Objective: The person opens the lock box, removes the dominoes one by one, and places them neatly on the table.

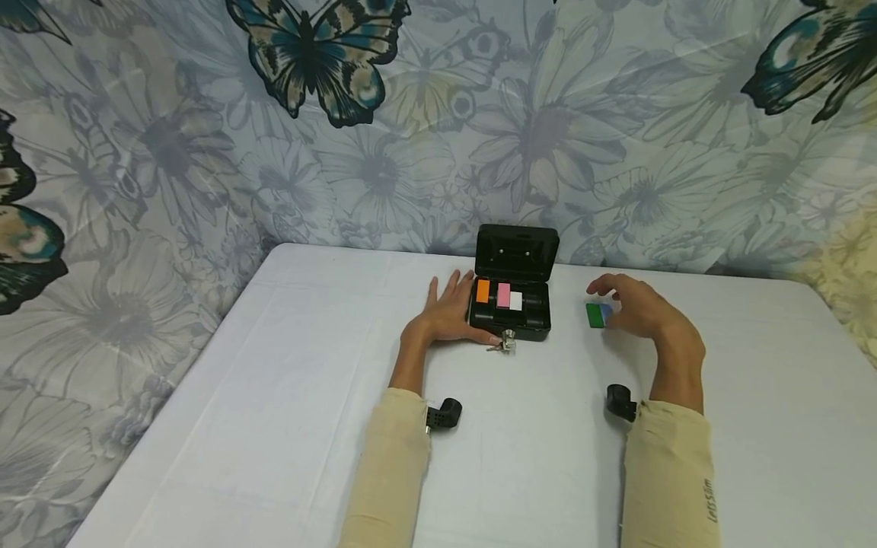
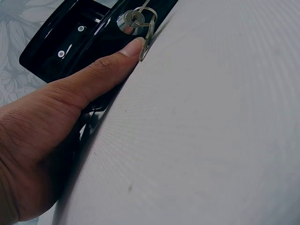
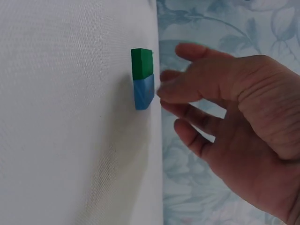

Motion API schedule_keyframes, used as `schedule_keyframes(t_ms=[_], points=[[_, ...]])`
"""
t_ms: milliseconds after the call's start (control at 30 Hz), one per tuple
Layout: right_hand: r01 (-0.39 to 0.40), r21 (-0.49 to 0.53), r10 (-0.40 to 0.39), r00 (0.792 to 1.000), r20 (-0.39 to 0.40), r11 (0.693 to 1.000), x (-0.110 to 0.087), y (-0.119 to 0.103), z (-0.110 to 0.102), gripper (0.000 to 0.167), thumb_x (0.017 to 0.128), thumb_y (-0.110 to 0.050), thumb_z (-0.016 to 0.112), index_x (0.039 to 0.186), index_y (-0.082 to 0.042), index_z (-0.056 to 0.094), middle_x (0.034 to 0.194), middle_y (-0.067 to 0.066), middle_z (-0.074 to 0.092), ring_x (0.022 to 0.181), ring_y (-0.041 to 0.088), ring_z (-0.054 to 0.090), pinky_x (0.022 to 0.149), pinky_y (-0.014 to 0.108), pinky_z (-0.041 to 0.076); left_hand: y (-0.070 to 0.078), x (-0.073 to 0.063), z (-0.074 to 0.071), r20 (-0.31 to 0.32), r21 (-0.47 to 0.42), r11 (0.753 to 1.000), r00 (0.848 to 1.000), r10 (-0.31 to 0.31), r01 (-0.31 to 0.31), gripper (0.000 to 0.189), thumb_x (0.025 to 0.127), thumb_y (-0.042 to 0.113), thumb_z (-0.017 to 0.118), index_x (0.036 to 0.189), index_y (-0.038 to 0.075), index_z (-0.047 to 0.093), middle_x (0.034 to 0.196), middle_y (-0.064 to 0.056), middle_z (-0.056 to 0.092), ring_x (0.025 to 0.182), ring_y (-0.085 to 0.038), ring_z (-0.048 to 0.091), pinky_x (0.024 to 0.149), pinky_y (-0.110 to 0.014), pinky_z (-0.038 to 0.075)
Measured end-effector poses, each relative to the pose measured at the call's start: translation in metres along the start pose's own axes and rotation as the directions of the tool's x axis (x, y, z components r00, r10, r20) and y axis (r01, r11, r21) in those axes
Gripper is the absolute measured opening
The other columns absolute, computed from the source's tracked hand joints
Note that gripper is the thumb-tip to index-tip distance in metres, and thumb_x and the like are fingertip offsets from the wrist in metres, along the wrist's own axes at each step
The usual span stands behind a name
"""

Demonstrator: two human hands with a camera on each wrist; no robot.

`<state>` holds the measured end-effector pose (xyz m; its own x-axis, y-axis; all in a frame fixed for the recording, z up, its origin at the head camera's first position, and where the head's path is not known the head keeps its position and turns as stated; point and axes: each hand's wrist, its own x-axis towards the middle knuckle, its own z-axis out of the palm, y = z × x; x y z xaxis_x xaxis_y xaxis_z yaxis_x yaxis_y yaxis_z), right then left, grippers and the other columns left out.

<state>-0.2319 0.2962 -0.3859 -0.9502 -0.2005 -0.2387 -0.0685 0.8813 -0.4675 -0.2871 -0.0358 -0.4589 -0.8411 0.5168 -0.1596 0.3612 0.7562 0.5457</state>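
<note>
Head view: left hand (image 1: 447,317) spreads against box (image 1: 534,333); right hand (image 1: 639,308) hovers, fingers apart, beside blue block (image 3: 144,93).

Left sleeve (image 1: 387,472): beige cloth, slightly wrinkled, ends near wrist. Right sleeve (image 1: 668,472): same beige, dark lengthwise lettering (image 1: 710,500), probably "LetsSlim", too small to be sure. Left camera (image 1: 447,413), right camera (image 1: 620,401): black, rounded, at sleeve ends.

- A white-topped table (image 1: 260,426), faintly creased, its far corners rounded.
- Behind it, a blue-grey backdrop (image 1: 438,164) printed with large pale flowers (image 1: 544,137).
- A dark teal-and-cream butterfly (image 1: 310,57) on that print (others are cut off by the picture's edges).
- A yellowish patch (image 1: 856,251) at the backdrop's right.
</note>
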Motion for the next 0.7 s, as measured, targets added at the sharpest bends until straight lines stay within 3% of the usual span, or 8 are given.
schedule_keyframes(t_ms=[200, 700], points=[[-0.011, -0.080, 0.015, 0.999, 0.044, 0.997, 0.0017, -0.0031, 0.0014, 0.064, 0.085, 0.002, 0.073, 0.144, -0.006, 0.051, 0.140, 0.029, 0.054, 0.125, 0.053, 0.048, 0.097, 0.073, 0.047, 0.0010, -0.0002, -0.0013, -0.004, -0.010, 1.000, 1.000, 0.001, -0.001, 0.134, 0.074, 0.060, 0.085, 0.170, 0.013, 0.004, 0.179, -0.004, 0.004, 0.167, -0.022, -0.010, 0.132, -0.052, -0.018], [0.001, -0.077, 0.003, 0.999, 0.039, 0.997, 0.0036, -0.0028, 0.0027, 0.062, 0.084, 0.003, 0.075, 0.142, -0.003, 0.053, 0.135, 0.028, 0.057, 0.121, 0.049, 0.052, 0.096, 0.069, 0.049, -0.0042, 0.0052, 0.0023, -0.002, -0.007, 1.000, 1.000, -0.010, 0.010, 0.138, 0.072, 0.065, 0.085, 0.170, 0.017, 0.002, 0.179, -0.001, 0.004, 0.167, -0.021, -0.011, 0.132, -0.051, -0.019]])
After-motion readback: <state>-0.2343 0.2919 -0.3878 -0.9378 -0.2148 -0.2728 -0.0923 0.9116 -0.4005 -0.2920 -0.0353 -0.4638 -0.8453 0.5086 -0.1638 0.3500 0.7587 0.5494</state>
